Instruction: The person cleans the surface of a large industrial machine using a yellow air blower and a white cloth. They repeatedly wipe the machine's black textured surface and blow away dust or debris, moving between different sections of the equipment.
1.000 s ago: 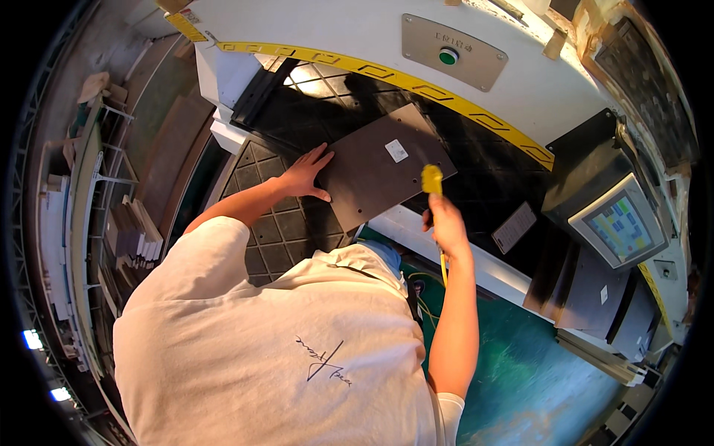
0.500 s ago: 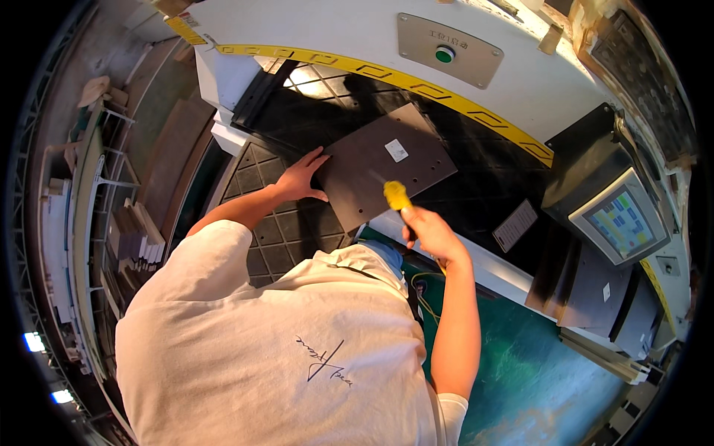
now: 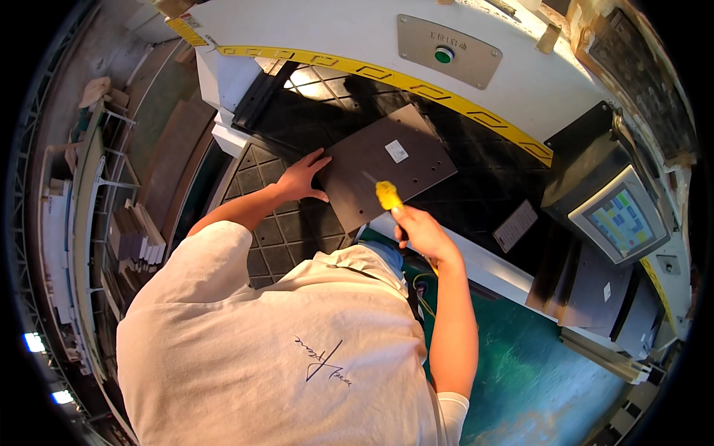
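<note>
A dark brown rectangular panel with several drilled holes and a white label lies at an angle on the black gridded machine bed. Against its left edge rests my left hand, fingers spread and thumb apart. My right hand is closed around a yellow air blow gun with a black handle. Its thin nozzle extends over the panel, toward the upper left. I cannot tell whether the nozzle touches the surface. A yellow hose hangs below my right wrist.
Beyond the panel runs a white machine beam with a yellow strip and a green button. A touchscreen stands at right, above stacked dark panels. A labelled plate lies on the bed. Boards fill a rack at left.
My right hand has shifted slightly left with the air blow gun, carrying the nozzle further over the panel. My left hand and the panel stay where they were.
</note>
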`<state>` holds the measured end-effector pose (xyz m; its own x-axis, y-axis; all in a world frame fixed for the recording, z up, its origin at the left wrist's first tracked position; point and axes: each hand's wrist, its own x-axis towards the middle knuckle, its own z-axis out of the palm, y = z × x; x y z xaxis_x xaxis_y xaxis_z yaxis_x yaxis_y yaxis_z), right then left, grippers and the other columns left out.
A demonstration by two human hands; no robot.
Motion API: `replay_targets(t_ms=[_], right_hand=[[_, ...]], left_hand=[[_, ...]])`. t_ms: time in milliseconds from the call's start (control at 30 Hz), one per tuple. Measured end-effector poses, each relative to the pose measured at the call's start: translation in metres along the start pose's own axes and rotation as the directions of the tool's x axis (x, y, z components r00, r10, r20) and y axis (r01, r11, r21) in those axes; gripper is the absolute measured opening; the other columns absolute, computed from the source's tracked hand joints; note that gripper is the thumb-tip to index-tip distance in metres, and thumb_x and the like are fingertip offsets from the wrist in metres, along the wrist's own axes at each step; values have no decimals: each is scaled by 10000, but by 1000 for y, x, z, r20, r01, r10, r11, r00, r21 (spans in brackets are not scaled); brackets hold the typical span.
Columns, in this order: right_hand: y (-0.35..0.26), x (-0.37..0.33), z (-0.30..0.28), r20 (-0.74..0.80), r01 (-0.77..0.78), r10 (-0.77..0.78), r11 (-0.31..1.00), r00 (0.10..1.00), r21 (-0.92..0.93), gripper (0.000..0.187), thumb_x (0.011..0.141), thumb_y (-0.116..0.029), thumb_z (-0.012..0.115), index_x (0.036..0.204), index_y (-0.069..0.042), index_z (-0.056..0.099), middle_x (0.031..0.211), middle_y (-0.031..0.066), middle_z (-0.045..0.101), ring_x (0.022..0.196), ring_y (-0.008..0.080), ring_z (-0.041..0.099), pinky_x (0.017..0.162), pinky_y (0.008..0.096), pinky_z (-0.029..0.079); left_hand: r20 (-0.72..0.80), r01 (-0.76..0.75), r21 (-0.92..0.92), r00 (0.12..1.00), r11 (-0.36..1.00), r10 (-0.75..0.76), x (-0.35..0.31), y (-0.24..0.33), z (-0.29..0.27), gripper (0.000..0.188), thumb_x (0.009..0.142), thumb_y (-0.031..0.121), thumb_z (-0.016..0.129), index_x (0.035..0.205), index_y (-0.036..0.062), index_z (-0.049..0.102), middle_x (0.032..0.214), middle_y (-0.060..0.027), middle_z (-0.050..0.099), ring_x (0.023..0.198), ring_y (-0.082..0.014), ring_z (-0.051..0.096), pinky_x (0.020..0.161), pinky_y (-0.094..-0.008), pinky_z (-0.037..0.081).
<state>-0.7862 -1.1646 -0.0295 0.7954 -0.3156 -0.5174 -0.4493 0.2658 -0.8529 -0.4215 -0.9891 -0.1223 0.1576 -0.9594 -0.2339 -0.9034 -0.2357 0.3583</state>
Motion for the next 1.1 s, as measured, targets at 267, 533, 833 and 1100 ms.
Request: replay_targets(t_ms=[267, 533, 833, 1100], right_hand=[[14, -26, 19, 92, -58, 20, 899, 996, 434, 416, 1080, -288, 584, 1366, 14, 606, 1112, 102, 702, 1061, 198, 685, 781, 391, 632], [70, -47, 34, 1, 2, -5, 627, 1000, 779, 633, 1022, -107, 546, 1608, 6, 336, 1419, 201, 629, 1321, 324, 630, 736, 413, 674], [86, -64, 46, -50, 10, 57, 554, 997, 833, 619, 1040, -110, 550, 1602, -5, 314, 1400, 230, 624, 1287, 339, 642, 669, 380, 672], [74, -69, 55, -80, 7, 97, 590, 992, 807, 674, 997, -93, 570, 1611, 2, 308, 1402, 222, 635, 1263, 329, 654, 676, 377, 672]], left_hand=[[-33, 33, 155, 999, 987, -28, 4, 7, -8, 1192, 570, 665, 928, 1570, 219, 457, 1718, -171, 262, 1584, -423, 245, 1264, -659, 208], [-390, 287, -43, 877, 957, -280, -3, 52, 66, 1053, 613, 674, 926, 1377, 84, 505, 1694, -313, 198, 1595, -490, 155, 1234, -723, 153], [-421, 407, -235, 776, 883, -470, 50, 97, 88, 1130, 795, 723, 778, 1656, 164, 307, 1671, -399, 191, 1582, -559, 123, 1243, -702, 108], [-472, 420, -196, 751, 886, -461, 137, 52, 72, 1042, 801, 816, 700, 1629, 259, 397, 1661, -430, 164, 1582, -575, 90, 1237, -723, 88]])
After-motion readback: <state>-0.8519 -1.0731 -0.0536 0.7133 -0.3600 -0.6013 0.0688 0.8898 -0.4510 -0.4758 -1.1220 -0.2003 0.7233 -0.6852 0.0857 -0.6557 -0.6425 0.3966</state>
